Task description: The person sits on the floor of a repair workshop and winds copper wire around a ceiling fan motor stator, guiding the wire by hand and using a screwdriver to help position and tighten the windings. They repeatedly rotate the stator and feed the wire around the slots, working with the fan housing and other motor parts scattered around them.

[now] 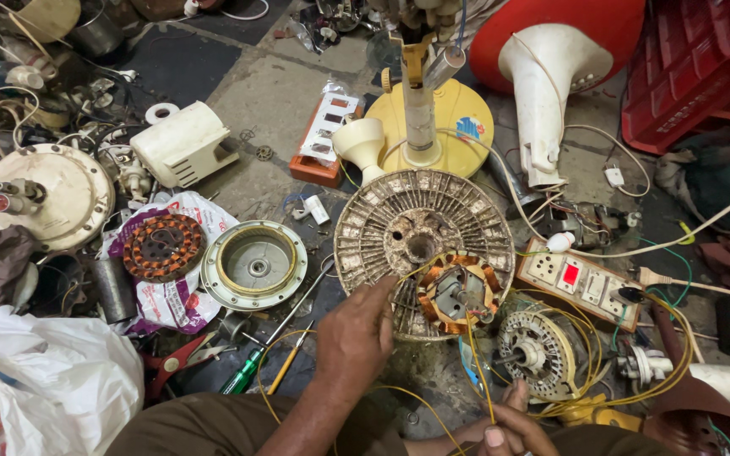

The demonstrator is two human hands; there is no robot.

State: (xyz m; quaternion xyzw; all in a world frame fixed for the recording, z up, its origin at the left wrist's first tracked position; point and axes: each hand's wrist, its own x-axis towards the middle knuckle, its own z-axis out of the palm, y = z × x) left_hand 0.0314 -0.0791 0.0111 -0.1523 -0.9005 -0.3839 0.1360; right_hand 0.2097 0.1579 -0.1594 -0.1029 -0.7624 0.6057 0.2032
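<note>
Person seated on a cluttered workshop floor, both hands low in the head view. Left hand [356,338] reaches forward, fingers bent and pressing on the lower left rim of a round, dirty slotted fan guard [382,221] lying flat on the floor; not wrapped around anything, just resting on it. On the lower right of that guard sits a copper-wound motor stator [458,291], orange-brown coils with a metal core, yellow wires [476,363] trailing down from it. Right hand [504,426] is at the bottom edge, fingers closed in a pinch on one of these yellow wires; thumb nail visible. Just right of the stator, touching the guard's edge, a second small motor [534,350] with a pale slotted housing, ringed by loops of yellow wire. Beyond it a beige switchboard [580,280] with a red switch and sockets. Left of the guard: a round metal motor cover [253,264], then a copper winding ring [162,245] lying on a printed plastic bag. A green-handled screwdriver [251,367] and a yellow-handled one [287,365] lie between the cover and the left forearm; red-handled pliers [171,361] nearby. Behind the guard stands a yellow fan base [458,118] with its upright column. White plastic bag [44,380] at lower left, red crate [703,59] at upper right.
</note>
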